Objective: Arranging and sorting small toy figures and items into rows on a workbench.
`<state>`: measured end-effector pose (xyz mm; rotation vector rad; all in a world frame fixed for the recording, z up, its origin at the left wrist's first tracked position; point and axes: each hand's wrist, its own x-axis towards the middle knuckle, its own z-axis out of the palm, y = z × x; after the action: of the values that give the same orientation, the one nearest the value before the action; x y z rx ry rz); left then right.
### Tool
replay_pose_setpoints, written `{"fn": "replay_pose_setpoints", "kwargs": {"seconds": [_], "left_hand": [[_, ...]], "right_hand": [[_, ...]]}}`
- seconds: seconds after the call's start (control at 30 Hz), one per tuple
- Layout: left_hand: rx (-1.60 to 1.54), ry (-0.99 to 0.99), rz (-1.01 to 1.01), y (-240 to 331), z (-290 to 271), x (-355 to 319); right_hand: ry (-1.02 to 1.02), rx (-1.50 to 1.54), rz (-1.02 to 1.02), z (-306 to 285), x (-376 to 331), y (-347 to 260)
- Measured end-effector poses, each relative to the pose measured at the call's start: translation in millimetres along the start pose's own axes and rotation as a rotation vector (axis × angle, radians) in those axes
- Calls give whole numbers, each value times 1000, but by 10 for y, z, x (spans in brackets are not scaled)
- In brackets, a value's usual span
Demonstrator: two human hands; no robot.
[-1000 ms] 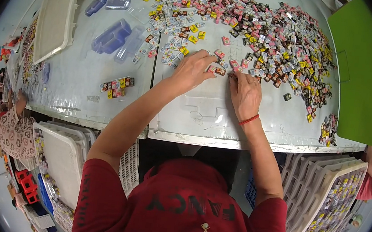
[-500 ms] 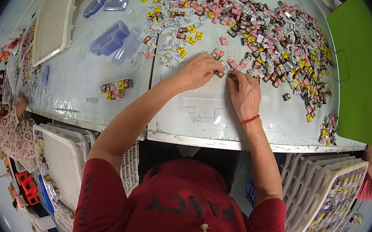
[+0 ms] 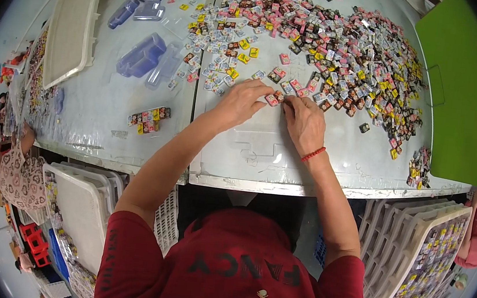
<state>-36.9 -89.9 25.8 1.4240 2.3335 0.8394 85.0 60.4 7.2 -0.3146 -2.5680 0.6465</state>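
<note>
My left hand reaches in over the white table, its thumb and fingertips pinching a small pink block shaped like a tiny box. Close beside it, my right hand has a red bracelet on the wrist. Its fingers are pinched together, and whatever they hold is hidden. A brown-and-pink block shows between the two hands. Just beyond the fingertips begins the heap of small blocks in pink, brown, white, yellow and black. In front of my hands lies a clear moulded plastic tray.
A small assembled group of blocks lies to the left, below bluish clear plastic trays. A white rack tray stands far left; a green panel borders the right. Stacked crates stand below the table edge. Other people are at both sides.
My hands have shifted slightly left and closer together. The pink block now shows at my left fingertips, where a dark piece showed before.
</note>
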Motion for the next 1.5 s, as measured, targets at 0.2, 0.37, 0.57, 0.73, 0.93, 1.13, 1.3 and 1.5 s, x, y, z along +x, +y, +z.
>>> {"fn": "replay_pose_setpoints", "kwargs": {"seconds": [0.2,0.37,0.57,0.73,0.93,1.13,1.3,1.5], "left_hand": [[-56,148,100,-13,96,-8],[-4,82,181,-77,141,101],[-91,-79,126,-7,153,111],[-92,-57,174,90,131,138],[50,158,197,-98,-42,372],[222,114,181,122,151,591],[171,289,258,17,226,566],[138,265,210,178,374,590]], "right_hand": [[-12,-15,0,-13,-52,-83],[-55,23,-9,-83,-111,-103],[-93,-30,66,-131,-180,-35],[-42,21,37,-132,-137,-2],[57,46,91,-239,-2,262],[-4,-131,182,-122,208,131],[0,-153,139,-140,151,228],[-26,-170,66,-152,131,321]]}}
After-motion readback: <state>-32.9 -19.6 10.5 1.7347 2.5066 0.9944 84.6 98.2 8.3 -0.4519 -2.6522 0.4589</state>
